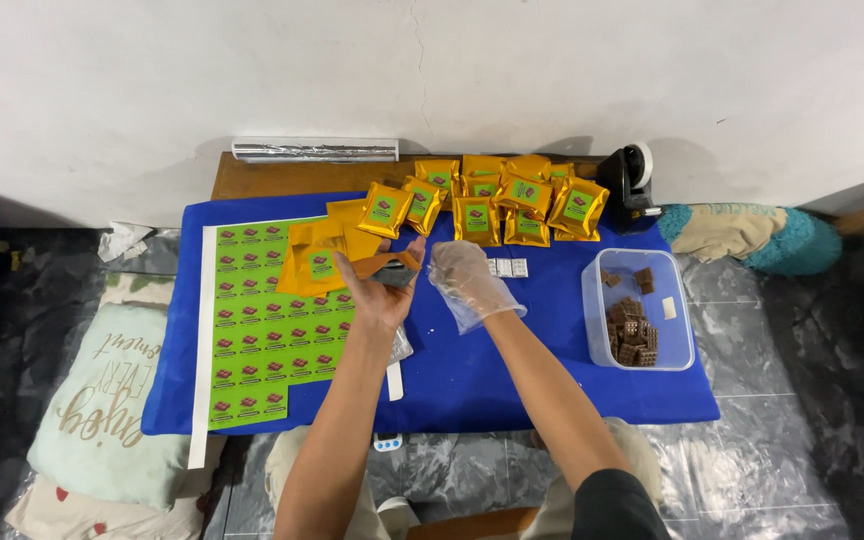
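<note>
Gold foil pouch (392,268), opened at its mouth, sits in the left hand (380,290), fingers and thumb gripping it above the blue table cover (472,370). Right hand (464,280) wears a clear plastic glove, fingers loosely spread and holding nothing, just beside the pouch and apart from it.

Sheet of green labels (257,330) lies flat left of the hands. Flat empty gold pouches (317,255) overlap the sheet's upper right corner. Labelled, filled gold pouches (512,195) crowd the far edge of the table. Clear plastic tub (592,290) to the right holds brown waffle-patterned chocolate pieces (634,330). Black tape dispenser (632,180) stands at the far right corner. Roll of silver foil (314,150) lies against the wall. Small white sachets (508,267) rest near the gloved hand. Pale green cushion (102,400) lies on the floor, left.
</note>
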